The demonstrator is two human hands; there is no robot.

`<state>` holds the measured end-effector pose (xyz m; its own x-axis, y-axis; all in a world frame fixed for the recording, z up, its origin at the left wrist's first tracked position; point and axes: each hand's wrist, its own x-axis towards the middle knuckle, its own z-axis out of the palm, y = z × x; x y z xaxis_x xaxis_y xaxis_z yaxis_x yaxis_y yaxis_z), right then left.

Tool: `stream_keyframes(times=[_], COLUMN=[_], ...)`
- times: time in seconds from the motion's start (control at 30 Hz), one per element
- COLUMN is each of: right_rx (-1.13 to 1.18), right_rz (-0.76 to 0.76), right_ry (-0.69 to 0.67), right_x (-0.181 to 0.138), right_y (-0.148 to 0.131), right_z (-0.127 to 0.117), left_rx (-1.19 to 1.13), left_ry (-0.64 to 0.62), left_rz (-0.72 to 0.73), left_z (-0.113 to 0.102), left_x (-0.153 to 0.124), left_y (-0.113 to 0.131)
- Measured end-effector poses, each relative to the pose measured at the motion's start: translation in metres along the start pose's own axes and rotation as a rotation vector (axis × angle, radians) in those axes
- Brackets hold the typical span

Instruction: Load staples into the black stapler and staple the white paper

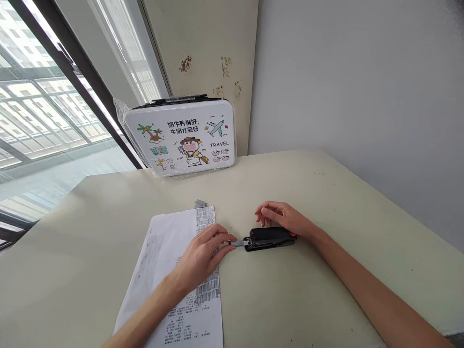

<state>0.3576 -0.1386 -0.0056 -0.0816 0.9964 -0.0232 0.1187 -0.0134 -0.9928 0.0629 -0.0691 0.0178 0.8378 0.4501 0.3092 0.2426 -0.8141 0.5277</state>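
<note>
A black stapler (pixel 272 237) lies on its side or base on the table, with a red part at its right end. From its left end sticks out a grey metal tray (pixel 239 242). My left hand (pixel 203 249) pinches the end of that tray between thumb and fingers, above printed sheets of paper (pixel 163 241). My right hand (pixel 281 215) rests just behind the stapler, its wrist by the red end. Its fingers are loosely curled and apart, holding nothing I can see. At the paper's top edge lie grey staple strips (pixel 200 203).
A white case with cartoon prints (pixel 192 145), partly wrapped in clear plastic, stands at the back of the pale table (pixel 290 299). A window (pixel 47 106) is on the left, and a grey wall (pixel 355 87) rises at the right.
</note>
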Motion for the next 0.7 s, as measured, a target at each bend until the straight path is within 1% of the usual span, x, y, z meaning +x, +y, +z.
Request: stream_keyframes(times=[0.13,0.27,0.37,0.43,0.53,0.6,0.7], right_rx=[0.002,0.021,0.12,0.233,0.37,0.411,0.427], right_rz=[0.006,0.005,0.02,0.043,0.06,0.054,0.037], right_ry=[-0.002,0.01,0.037,0.067,0.16,0.217,0.25], right_x=[0.001,0.0,-0.002,-0.002,0.0,0.003,0.005], right_y=[0.0,-0.002,-0.002,0.0,0.005,0.007,0.008], right_z=[-0.001,-0.001,0.001,0.002,0.004,0.005,0.007], left_rx=[0.021,0.06,0.065,0.058,0.045,0.029,0.002], left_ry=[-0.001,-0.017,-0.036,-0.045,-0.052,-0.063,-0.098], left_rz=[0.006,0.032,0.049,0.058,0.086,0.121,0.192], left_z=[-0.001,-0.005,-0.01,-0.013,-0.013,-0.01,-0.004], left_x=[0.0,-0.001,-0.001,0.0,0.004,0.009,0.021], left_y=[-0.001,-0.007,-0.013,-0.014,-0.015,-0.016,-0.019])
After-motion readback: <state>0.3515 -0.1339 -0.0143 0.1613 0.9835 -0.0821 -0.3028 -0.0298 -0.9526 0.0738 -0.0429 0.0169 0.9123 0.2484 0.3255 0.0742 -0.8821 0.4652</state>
